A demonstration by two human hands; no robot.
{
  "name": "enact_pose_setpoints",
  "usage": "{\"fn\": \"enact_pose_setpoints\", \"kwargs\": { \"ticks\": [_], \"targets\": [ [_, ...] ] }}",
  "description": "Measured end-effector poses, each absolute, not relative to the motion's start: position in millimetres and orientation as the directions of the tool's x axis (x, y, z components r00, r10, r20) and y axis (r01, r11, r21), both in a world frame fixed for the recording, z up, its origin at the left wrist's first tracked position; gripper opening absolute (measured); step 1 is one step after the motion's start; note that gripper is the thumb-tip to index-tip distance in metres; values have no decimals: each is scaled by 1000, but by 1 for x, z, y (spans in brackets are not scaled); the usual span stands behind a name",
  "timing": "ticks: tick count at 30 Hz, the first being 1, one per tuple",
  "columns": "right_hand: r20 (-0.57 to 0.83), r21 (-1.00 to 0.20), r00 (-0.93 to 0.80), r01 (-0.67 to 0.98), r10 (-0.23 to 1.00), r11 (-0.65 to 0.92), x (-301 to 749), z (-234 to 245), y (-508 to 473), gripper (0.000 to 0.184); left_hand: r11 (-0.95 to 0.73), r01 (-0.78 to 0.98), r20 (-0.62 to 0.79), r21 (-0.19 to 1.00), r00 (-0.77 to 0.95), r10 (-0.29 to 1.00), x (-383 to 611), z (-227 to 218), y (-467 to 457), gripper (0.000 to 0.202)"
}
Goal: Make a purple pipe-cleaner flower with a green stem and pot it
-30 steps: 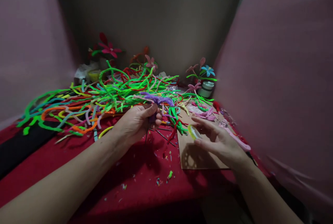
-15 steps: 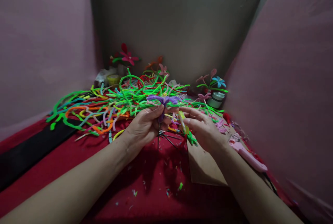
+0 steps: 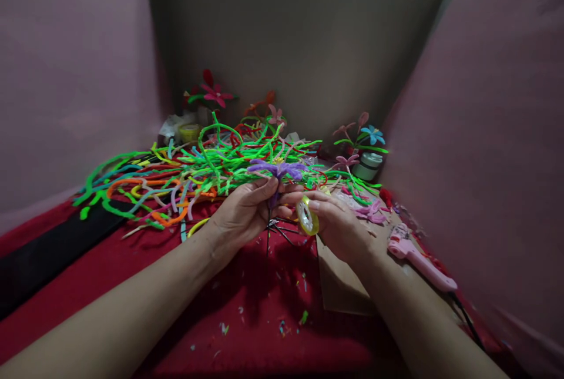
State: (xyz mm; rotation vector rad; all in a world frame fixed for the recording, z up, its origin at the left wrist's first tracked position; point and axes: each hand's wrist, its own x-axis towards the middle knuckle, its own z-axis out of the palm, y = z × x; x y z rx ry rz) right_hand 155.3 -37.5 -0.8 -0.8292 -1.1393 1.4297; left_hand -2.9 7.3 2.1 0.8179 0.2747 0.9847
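Observation:
My left hand (image 3: 249, 208) pinches a purple pipe-cleaner flower (image 3: 278, 172) just beneath its spread petals. A thin dark stem runs down below the fingers. Close beside it on the right, my right hand (image 3: 337, 220) grips a small roll of yellow tape (image 3: 307, 216) between thumb and fingers, its round side turned toward me. The fingertips of both hands are near each other; whether tape joins the roll to the flower, I cannot tell. Behind the hands spreads a heap of mostly green pipe cleaners (image 3: 238, 153).
A pink glue gun (image 3: 420, 261) lies at the right by a cardboard sheet (image 3: 341, 285). Finished flowers stand at the back, including a blue flower (image 3: 373, 134) near a lidded jar (image 3: 368, 165). A black strip (image 3: 57, 255) lies left on the red cloth (image 3: 211, 332).
The tape roll has turned from nearly edge-on to showing its round side, and the right fingers have shifted around it. The left hand keeps its pinch on the flower.

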Motion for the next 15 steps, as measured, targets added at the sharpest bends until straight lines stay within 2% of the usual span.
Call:
{"fn": "enact_pose_setpoints", "kwargs": {
  "ticks": [5,8,10,13,15],
  "targets": [
    [85,-954,-100,-294,991,52,157,0,-38,28,276,-607,137,745,544,828,-3,4,6,12],
    [62,-978,-182,-206,981,23,162,1,-38,22,244,-590,161,769,550,819,-3,5,6,10],
    [-38,-973,-310,-204,950,-106,166,2,-38,22,239,-572,177,785,576,798,-3,4,5,9],
    [-178,-903,-468,-272,866,-332,169,2,-40,22,259,-534,176,805,631,755,-3,4,4,11],
    [-190,-895,-478,-274,857,-351,169,2,-41,21,258,-533,187,806,643,743,-3,3,5,11]
  ]
}}
